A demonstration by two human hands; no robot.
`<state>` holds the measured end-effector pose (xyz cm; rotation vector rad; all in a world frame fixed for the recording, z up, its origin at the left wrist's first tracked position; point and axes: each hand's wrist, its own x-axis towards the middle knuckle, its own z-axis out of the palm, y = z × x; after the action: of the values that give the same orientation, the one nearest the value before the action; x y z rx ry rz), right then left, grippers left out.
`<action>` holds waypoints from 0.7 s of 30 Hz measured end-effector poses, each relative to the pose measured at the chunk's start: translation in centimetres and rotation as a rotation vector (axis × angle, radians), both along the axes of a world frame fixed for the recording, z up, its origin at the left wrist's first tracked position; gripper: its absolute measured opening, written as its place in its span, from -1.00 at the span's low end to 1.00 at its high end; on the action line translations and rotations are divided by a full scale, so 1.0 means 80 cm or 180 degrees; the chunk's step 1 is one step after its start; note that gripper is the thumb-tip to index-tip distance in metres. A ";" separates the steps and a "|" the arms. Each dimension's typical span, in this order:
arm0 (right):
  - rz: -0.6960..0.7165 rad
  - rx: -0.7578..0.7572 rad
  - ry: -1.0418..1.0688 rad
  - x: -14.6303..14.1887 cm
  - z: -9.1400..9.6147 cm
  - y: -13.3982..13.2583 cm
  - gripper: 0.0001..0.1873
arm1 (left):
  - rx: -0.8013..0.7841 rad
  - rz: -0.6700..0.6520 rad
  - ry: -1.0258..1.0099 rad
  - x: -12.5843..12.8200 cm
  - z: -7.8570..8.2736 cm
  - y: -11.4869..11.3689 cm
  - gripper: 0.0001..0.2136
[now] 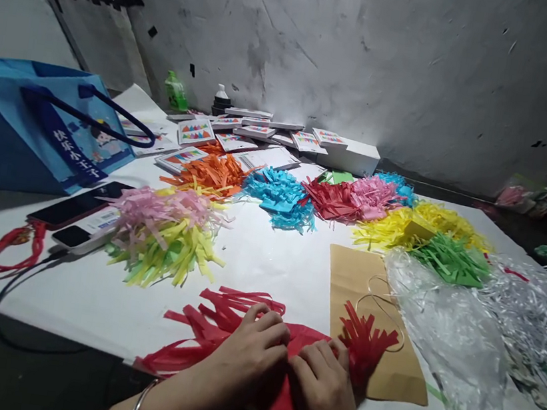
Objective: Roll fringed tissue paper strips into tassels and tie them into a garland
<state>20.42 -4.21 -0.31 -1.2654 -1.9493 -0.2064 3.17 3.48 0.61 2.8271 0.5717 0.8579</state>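
Observation:
A red tissue-paper tassel, fringed at both ends, lies near the table's front edge. My left hand is closed on its middle, fingers curled into the paper, with long red strips spreading out to the left. Beside it my right hand also grips the paper, fingertips bent down and hidden in part. The right fringe fans out past that hand, over a brown paper envelope with a loop of pale string on it. What lies under the fingers is hidden.
Fringed paper bundles ring the white tabletop: pink and yellow-green, orange, blue, dark red, green. Clear plastic and silver tinsel lie right. Left are a phone and blue bag; boxes behind.

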 end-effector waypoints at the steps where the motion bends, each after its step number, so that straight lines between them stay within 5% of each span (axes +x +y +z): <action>1: 0.0023 -0.0001 0.0060 0.003 0.000 -0.002 -0.55 | -0.0077 0.0037 -0.0021 -0.001 0.001 -0.001 -0.87; 6: 0.0204 -0.0092 -0.0073 0.039 0.006 -0.017 -0.68 | -0.0665 0.0274 -0.0128 -0.006 0.003 -0.005 -0.82; 12: 0.0375 -0.0233 -0.0496 0.063 0.000 -0.029 -0.81 | -0.0496 0.0193 -0.0060 -0.012 0.002 -0.011 -0.85; 21: -0.0622 -0.0493 0.0024 0.044 -0.022 -0.030 -0.88 | -0.0200 0.1026 0.0579 0.007 0.006 -0.014 -0.87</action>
<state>23.98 -6.60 -2.06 -1.5576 -1.8638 -0.1503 3.72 2.34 1.05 2.8159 1.0821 0.6143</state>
